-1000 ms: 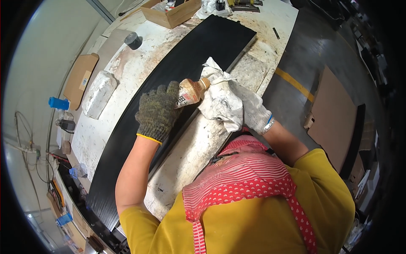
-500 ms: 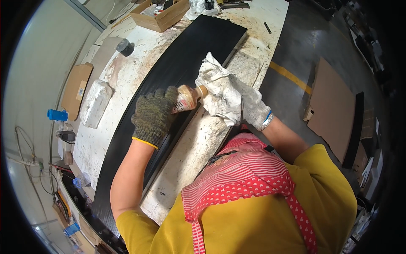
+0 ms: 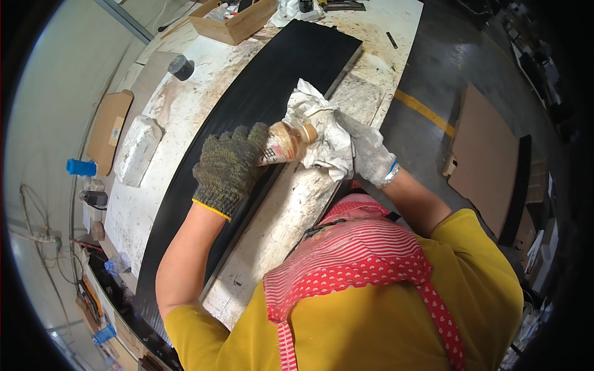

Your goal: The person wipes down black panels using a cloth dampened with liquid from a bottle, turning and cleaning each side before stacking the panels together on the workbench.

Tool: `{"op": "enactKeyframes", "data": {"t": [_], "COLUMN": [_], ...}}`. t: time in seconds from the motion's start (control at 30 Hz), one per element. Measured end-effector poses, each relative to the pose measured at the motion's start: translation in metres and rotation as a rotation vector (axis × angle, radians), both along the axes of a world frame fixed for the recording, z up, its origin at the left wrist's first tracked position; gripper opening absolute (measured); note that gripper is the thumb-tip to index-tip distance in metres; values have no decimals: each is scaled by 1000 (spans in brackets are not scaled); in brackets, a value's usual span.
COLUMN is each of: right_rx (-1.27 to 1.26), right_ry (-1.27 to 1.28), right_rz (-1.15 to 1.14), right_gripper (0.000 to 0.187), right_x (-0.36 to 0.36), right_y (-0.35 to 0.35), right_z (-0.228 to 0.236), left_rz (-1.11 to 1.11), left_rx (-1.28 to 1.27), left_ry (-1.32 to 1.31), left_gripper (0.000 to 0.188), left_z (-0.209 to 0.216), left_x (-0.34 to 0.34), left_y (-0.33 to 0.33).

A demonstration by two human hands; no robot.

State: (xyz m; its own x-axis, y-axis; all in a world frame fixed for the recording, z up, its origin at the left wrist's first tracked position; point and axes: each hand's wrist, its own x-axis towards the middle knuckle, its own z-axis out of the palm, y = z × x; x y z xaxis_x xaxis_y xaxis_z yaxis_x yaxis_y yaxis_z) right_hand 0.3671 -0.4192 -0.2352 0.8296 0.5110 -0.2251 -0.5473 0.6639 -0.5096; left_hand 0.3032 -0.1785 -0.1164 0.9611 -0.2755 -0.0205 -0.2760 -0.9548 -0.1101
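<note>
My left hand [image 3: 229, 164], in a dark green knitted glove with a yellow cuff, is closed round a small plastic bottle [image 3: 280, 145]. The bottle lies tilted nearly level, its orange-tan neck against a crumpled white cloth [image 3: 322, 133]. That cloth, smudged and bunched up, is gripped by my right hand [image 3: 373, 156] in a pale grey glove; its fingers are partly hidden behind the folds. Both hands are above a long black board [image 3: 260, 80] with a slightly curved edge, which lies lengthwise on the stained white table [image 3: 272, 210].
At the table's far end stands a wooden box [image 3: 235, 28] of small items. Left of the board are a dark round container [image 3: 180, 68] and a white wrapped block [image 3: 139, 151]. A cardboard piece [image 3: 109, 132] leans farther left. Brown panels [image 3: 486, 154] stand on the floor to the right.
My left hand has pushed the bottle slightly right, so its neck sits farther over the cloth. The cloth's top has shifted a little left and its folds have changed.
</note>
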Motion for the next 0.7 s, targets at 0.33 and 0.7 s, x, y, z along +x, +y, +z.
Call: {"op": "enactKeyframes", "data": {"t": [0.33,0.7], "right_rx": [-36,46], "right_ry": [-47,-34], "right_rz": [110,68], "right_gripper": [48,52], "right_x": [1,2], "right_y": [0,-6], "right_z": [-5,3], "left_rz": [16,-65], "left_rx": [11,-19], "left_ry": [-43,3], "left_gripper": [62,59], "left_z": [-9,-15], "left_x": [21,8], "left_y": [14,6]}}
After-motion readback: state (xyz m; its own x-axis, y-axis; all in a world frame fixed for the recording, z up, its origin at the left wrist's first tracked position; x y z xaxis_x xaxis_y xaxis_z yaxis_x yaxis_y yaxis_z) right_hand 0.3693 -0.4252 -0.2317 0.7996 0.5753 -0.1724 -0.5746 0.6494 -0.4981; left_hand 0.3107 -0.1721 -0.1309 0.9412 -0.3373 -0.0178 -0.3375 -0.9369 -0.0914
